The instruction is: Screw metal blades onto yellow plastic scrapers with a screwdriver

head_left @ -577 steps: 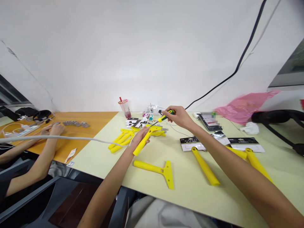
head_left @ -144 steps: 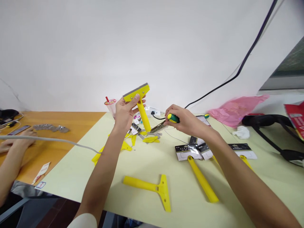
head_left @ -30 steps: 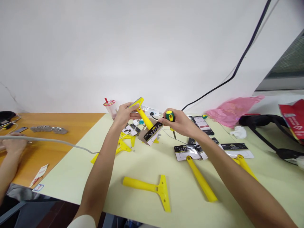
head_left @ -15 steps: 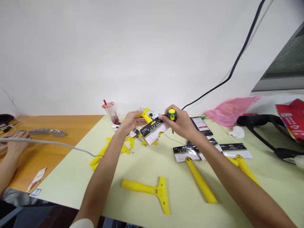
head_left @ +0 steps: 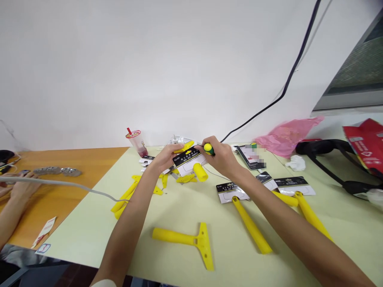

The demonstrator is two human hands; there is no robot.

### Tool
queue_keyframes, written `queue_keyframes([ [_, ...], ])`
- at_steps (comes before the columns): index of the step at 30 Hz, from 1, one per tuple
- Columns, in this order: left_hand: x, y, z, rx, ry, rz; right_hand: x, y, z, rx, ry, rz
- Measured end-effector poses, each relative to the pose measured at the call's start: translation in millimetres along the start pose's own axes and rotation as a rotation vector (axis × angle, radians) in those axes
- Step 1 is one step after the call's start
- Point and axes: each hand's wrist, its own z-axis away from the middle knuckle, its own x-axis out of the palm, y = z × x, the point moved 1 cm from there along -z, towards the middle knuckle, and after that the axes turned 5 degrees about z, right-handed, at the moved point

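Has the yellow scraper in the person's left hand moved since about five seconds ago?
Yes, downward in the view: the scraper's head stood above the drink cup's lid then; now it sits below that lid's level.

Header card (head_left: pixel 186 164), centre: "TGJ-001", Chinese lettering too small to transcribe. Second card (head_left: pixel 229 193), four o'clock from it: same code, faint. Red packet (head_left: pixel 365 144), three o'clock: white print, illegible.

drink cup (head_left: pixel 138 143) near wall (head_left: pixel 179 71) | pink bag (head_left: pixel 287 137) | crumpled tissue (head_left: pixel 296 163) in front | red packet (head_left: pixel 363 143) at right
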Motion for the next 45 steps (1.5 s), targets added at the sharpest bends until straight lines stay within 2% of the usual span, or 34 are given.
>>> queue_keyframes([
  [4,8.1,0.1,5.9,-0.033,-0.022,-0.058,2.9,1.9,0.3,-0.02,0.038,0.051],
  [9,16.8,1.2,13.4,-0.045,-0.082,-0.155,3.2,3.7,-0.3,0.016,0.012,0.053],
  [14,15.8,5.6,17.4,-0.027,-0.159,-0.232,0.7,1.4,-2.3,0.019,0.015,0.001],
  [17,13.1,7.3,18.1,-0.011,-0.157,-0.222,-2.6,-2.0,-4.5,0.015,0.015,-0.047],
  [20,12.9,6.9,19.0,-0.008,-0.162,-0.209,-6.7,-5.3,-8.1,0.031,-0.058,-0.09],
  [24,17.1,3.8,19.4,-0.057,-0.23,-0.252,-11.0,-5.6,-13.7,0.092,-0.178,-0.182],
  [28,20.4,3.2,18.7,-0.067,-0.163,-0.278,-11.1,-0.8,-15.8,0.284,-0.326,-0.265],
  [30,22.3,4.8,20.2,-0.06,-0.128,-0.287,-10.3,1.2,-15.5,0.351,-0.34,-0.237],
  [32,25.9,7.4,23.6,-0.041,-0.167,-0.338,-10.1,2.1,-15.6,0.355,-0.331,-0.2],
  [35,33.8,12.7,31.4,0.023,-0.221,-0.446,-16.2,5.3,-18.4,0.335,-0.364,-0.194],
  [38,41.7,20.5,41.6,0.126,-0.2,-0.479,-37.3,19.9,-24.0,0.387,-0.37,-0.224],
  [39,44.0,23.7,45.8,0.169,-0.193,-0.478,-47.4,28.8,-25.0,0.412,-0.353,-0.204],
  [41,48.2,30.8,55.4,0.28,-0.168,-0.476,-68.6,53.2,-22.8,0.444,-0.319,-0.027],
  [43,52.4,37.6,65.8,0.412,-0.123,-0.493,-84.8,84.1,-11.9,0.474,-0.401,0.151],
  [45,57.3,42.9,75.8,0.574,-0.075,-0.543,-91.9,116.7,8.1,0.477,-0.609,0.221],
])
